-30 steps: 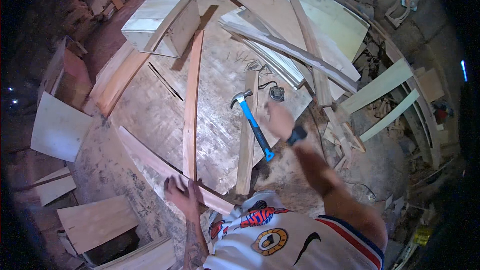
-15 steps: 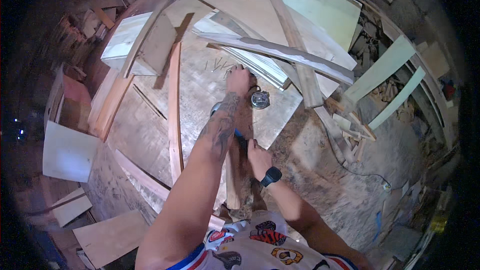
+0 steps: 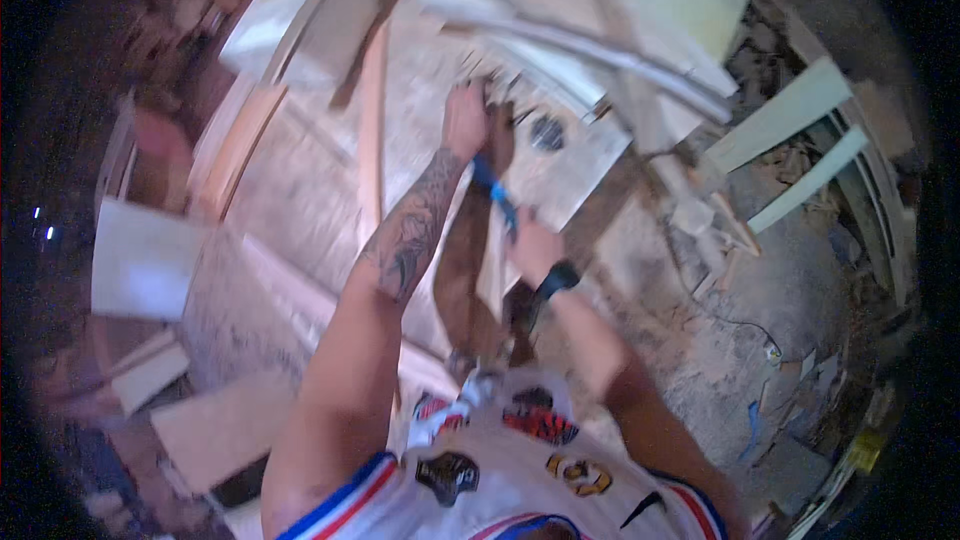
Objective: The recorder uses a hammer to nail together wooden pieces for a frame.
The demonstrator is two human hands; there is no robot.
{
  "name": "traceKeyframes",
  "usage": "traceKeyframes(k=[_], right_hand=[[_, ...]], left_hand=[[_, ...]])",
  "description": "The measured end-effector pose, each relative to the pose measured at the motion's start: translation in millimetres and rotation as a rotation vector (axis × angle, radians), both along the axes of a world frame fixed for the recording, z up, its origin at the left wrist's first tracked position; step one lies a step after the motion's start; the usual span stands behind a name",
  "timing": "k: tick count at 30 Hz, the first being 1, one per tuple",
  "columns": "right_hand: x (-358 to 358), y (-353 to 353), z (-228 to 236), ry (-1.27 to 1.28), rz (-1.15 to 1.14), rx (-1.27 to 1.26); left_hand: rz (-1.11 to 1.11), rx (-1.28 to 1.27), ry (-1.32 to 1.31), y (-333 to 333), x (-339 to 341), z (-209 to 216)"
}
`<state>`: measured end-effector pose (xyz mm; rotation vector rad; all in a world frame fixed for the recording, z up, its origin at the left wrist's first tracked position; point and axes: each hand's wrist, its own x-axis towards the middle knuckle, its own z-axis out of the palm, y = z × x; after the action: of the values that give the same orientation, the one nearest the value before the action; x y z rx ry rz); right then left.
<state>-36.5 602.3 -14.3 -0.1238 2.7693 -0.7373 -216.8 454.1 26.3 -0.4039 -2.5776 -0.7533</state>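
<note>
My left hand (image 3: 464,120) reaches far forward, its fingers curled over the far end of a narrow brown wooden plank (image 3: 462,270) that lies lengthwise on the workbench (image 3: 300,190). My right hand (image 3: 535,250) is closer to my body, closed around the blue handle of a hammer (image 3: 495,195). The handle slants up toward my left hand, and its head is lost in blur near that hand. A long thin wooden strip (image 3: 372,130) lies to the left of my left arm. The whole picture is motion-blurred.
A small round dark object (image 3: 547,132) sits on the bench right of my left hand. Pale boards (image 3: 600,50) are piled at the bench's far side. White panels (image 3: 140,260) lean at the left. Wood scraps and slats (image 3: 790,170) litter the floor at right.
My left arm has stretched forward from near my body to the plank's far end. My right hand with the hammer has come in over the plank, and the view has shifted.
</note>
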Motion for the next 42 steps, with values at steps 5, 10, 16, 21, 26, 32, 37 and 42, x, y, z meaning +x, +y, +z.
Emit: traceKeyframes(k=[5, 10, 16, 21, 26, 32, 37, 42], right_hand=[[-8, 8, -6, 0.092, -0.072, -0.014], [26, -13, 9, 0.239, -0.084, -0.370], [170, -55, 74, 0.200, -0.254, -0.685], [276, -79, 101, 0.030, -0.392, -0.672], [336, -87, 103, -0.061, -0.350, -0.538], [354, -110, 111, -0.118, -0.225, -0.465], [346, -133, 111, 0.009, -0.059, -0.392], [339, -141, 109, 0.032, -0.064, -0.421]], left_hand=[[0.226, 0.614, -0.011, -147, 122, 30], [0.519, 0.927, -0.099, -286, 306, 27], [0.441, 1.035, -0.337, -262, 410, 14], [0.209, 1.031, -0.451, -226, 407, -14], [0.144, 0.597, -0.209, -221, 399, -38], [0.200, 0.576, -0.084, -209, 401, -50], [0.261, 0.596, -0.061, -204, 400, -53], [0.309, 0.788, -0.044, -204, 400, -60]])
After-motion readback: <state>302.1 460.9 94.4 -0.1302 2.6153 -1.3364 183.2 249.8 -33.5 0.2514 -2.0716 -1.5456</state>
